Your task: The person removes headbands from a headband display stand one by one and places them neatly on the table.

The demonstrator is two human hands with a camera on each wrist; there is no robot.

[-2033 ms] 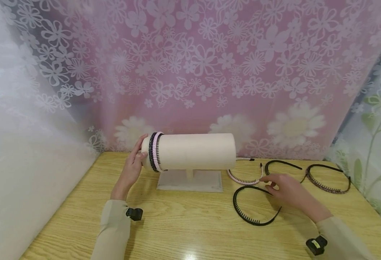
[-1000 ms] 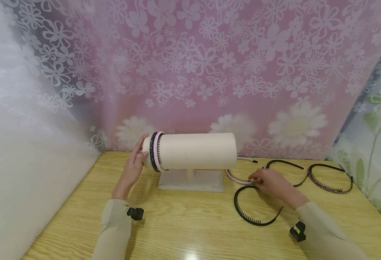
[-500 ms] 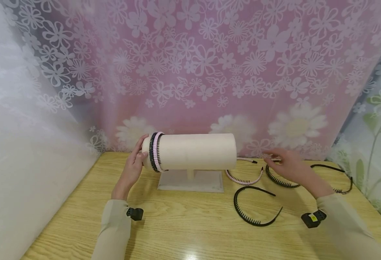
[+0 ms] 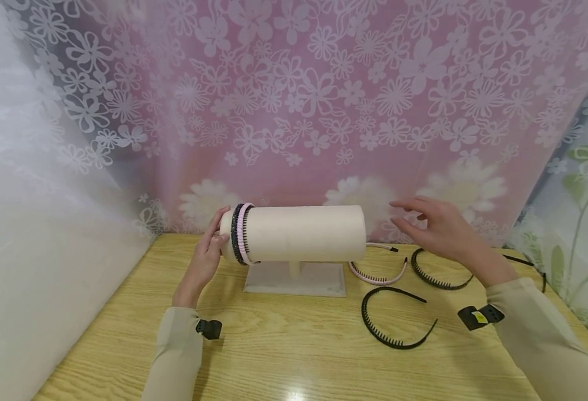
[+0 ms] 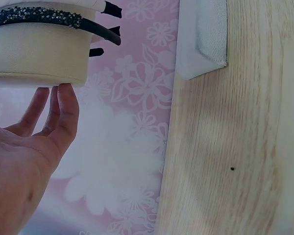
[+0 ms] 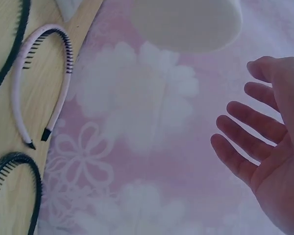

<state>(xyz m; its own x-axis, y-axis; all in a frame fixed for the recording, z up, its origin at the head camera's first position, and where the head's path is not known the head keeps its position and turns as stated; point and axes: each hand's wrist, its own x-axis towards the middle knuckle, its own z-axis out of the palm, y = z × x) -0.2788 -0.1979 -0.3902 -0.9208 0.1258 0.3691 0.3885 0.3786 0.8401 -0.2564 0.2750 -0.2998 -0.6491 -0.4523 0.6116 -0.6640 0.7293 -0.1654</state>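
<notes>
A cream padded roll on a T-shaped headband display stand (image 4: 304, 234) lies sideways on its grey base. Around its left end sit a black glittery headband (image 4: 235, 234) and a pink toothed headband (image 4: 242, 234), side by side. My left hand (image 4: 205, 262) holds the roll's left end, thumb in front; in the left wrist view its fingertips (image 5: 67, 93) meet the end rim. My right hand (image 4: 436, 228) hovers right of the roll with fingers spread and nothing in them. Below it, a pink headband (image 4: 380, 280) and a dark toothed headband (image 4: 436, 284) lie on the table.
A black toothed headband (image 4: 374, 328) lies nearer the front of the wooden table (image 4: 274, 345). Another dark headband (image 4: 518, 259) at the far right is mostly hidden by my right arm. A pink floral curtain (image 4: 294, 111) hangs behind the table.
My right hand moved left over the pink headband, then let go and rose back up and right, above the table. The pink headband shifted slightly left. My left hand has stayed put.
</notes>
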